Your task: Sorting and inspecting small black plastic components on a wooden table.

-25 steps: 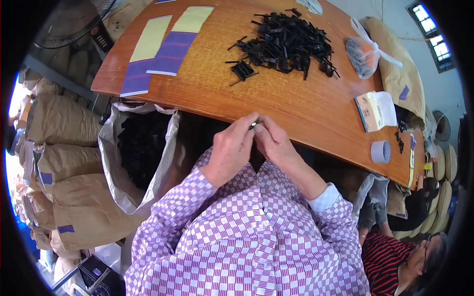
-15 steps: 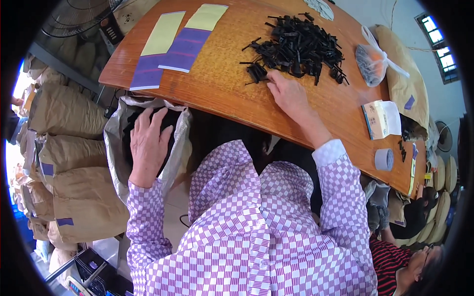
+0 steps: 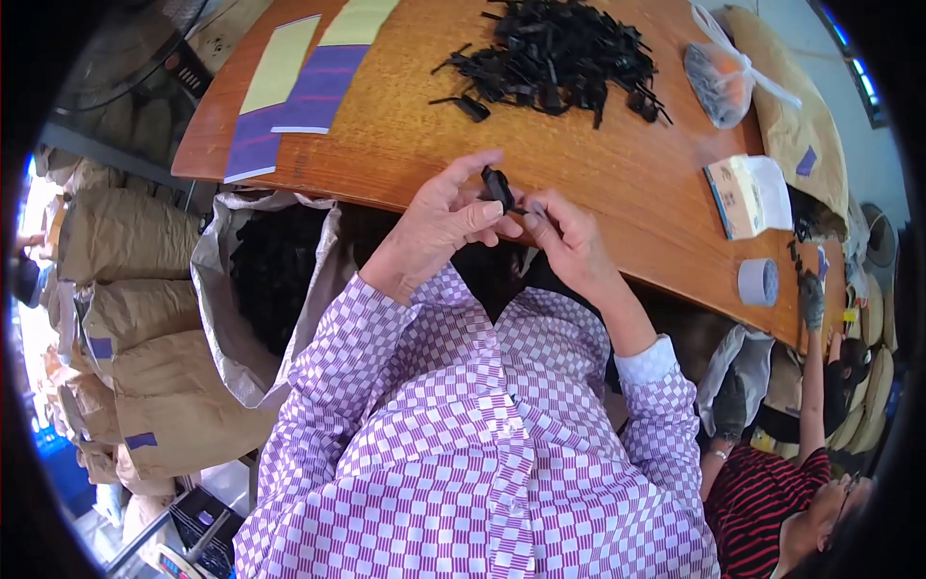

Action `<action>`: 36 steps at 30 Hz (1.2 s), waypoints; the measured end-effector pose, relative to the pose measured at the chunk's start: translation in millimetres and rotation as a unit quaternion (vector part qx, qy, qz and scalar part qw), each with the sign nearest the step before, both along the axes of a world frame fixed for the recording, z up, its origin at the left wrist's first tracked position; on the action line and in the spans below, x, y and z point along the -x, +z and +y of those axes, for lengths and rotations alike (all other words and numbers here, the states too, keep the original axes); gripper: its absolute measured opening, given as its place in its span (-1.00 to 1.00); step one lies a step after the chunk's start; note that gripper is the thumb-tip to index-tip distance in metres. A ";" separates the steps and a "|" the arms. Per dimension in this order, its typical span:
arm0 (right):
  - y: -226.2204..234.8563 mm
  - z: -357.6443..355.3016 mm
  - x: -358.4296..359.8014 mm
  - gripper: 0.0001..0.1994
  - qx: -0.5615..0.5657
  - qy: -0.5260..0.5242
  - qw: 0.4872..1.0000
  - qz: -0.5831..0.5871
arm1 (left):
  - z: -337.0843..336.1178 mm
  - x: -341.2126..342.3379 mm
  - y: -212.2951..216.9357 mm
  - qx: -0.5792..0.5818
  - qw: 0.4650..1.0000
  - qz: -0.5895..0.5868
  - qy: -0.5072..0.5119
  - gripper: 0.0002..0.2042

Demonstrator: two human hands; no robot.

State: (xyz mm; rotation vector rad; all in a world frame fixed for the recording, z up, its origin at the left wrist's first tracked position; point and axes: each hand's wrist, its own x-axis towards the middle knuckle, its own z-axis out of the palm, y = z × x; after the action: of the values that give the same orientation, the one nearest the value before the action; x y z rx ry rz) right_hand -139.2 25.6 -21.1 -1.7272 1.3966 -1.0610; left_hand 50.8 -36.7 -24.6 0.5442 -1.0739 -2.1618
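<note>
Head view: both hands meet just over the near edge of the wooden table [image 3: 386,154]. The left hand [image 3: 439,227] pinches a small black plastic part [image 3: 498,185] between thumb and fingertips, fingers closed round it. The right hand [image 3: 571,241] is right beside it, fingertips curled in and touching the same part's lower end. Farther up the table sits the pile of black parts [image 3: 559,53]. Off the table's left edge, an open sack [image 3: 222,318] shows dark contents. Toward the table's right end, a roll of tape [image 3: 758,282] lies.
</note>
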 end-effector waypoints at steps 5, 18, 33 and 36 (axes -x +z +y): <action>-10.5 37.5 9.7 -0.88 -0.023 -0.028 0.999 -0.013 | 20.7 22.3 -5.4 -0.015 0.999 -0.043 0.006 -0.49; 1.0 65.0 -12.0 -0.83 -0.066 -0.088 0.983 -0.146 | 62.6 40.7 -1.6 0.255 0.938 -0.234 0.029 -0.57; -17.9 55.2 -26.1 -0.83 -0.081 -0.105 0.988 -0.082 | 63.6 28.9 -9.8 0.395 0.851 -0.326 0.118 -0.66; -18.0 53.5 -25.5 -0.82 -0.089 -0.087 0.982 -0.145 | 62.0 29.5 -15.7 0.381 0.874 -0.262 0.146 -0.68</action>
State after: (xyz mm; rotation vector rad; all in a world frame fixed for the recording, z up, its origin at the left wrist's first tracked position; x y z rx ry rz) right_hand -113.7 79.1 -39.1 -1.2840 1.4246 -1.1896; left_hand 21.3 25.4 -40.3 0.8517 -1.8627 -1.1833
